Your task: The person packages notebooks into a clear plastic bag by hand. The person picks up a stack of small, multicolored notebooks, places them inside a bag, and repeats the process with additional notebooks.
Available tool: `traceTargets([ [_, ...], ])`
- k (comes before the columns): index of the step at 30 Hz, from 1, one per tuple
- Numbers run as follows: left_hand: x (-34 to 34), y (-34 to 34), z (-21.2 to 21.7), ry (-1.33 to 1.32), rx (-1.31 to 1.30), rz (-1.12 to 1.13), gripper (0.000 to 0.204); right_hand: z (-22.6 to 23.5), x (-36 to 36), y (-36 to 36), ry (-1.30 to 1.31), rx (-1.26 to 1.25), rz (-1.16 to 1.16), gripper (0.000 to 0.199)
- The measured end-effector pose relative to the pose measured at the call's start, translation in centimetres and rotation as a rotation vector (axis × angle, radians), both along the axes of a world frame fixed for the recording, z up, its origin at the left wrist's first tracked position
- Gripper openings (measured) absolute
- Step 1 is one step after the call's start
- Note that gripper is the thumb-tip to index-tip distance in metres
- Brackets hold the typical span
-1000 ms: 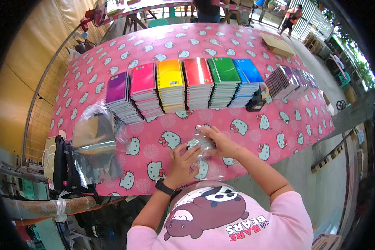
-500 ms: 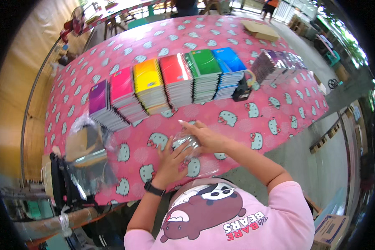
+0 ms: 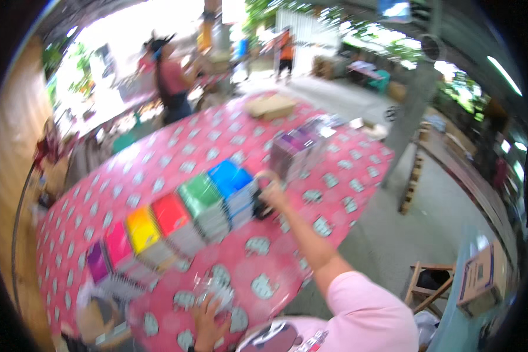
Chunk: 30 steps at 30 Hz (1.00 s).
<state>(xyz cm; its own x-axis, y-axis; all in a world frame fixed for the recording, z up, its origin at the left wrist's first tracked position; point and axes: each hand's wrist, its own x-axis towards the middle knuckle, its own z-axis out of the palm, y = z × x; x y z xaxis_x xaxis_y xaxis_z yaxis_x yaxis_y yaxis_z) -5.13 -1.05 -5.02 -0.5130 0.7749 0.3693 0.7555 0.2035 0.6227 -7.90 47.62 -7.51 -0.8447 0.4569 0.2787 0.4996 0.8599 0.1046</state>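
My right hand (image 3: pixel 272 195) reaches out at arm's length to a black tape dispenser (image 3: pixel 262 209), fingers closed on it near its pale roll. The dispenser stands against the right end of a row of spiral notebook stacks. Closest to it is the blue notebook stack (image 3: pixel 232 180), then the green (image 3: pixel 202 196), red (image 3: pixel 171 215), yellow (image 3: pixel 142 229), pink (image 3: pixel 118 245) and purple (image 3: pixel 98 261) ones. Near the front edge my left hand (image 3: pixel 208 322) is open, fingers spread at a crumpled clear plastic wrap (image 3: pixel 216 293). Motion blurs the whole picture.
Shrink-wrapped purple packs (image 3: pixel 293 149) stand beyond the dispenser, with a flat brown cardboard box (image 3: pixel 271 107) farther back. Plastic bags (image 3: pixel 102 320) lie at the table's near left corner. A grey post (image 3: pixel 413 111) rises right of the table. A person (image 3: pixel 173 82) stands behind it.
My right hand has left the clear plastic and stretched forward right to the tape dispenser. My left hand stays by the plastic. The view has swung up and to the right.
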Motion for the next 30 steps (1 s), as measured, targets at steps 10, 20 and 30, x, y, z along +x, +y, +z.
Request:
traceTargets([
  [10,0.2,-0.2,2.0,0.134,-0.022,-0.006,0.058,0.2,4.4,-6.3,1.027,-1.239,-0.047,0.036],
  [20,1.0,0.5,1.5,0.206,-0.115,0.077,0.060,1.3,4.0,-15.6,0.555,-1.947,0.118,0.041],
  [30,0.4,0.5,2.8,0.118,-0.228,-0.017,0.066,9.4,5.0,-21.9,-0.179,-1.772,0.540,0.031],
])
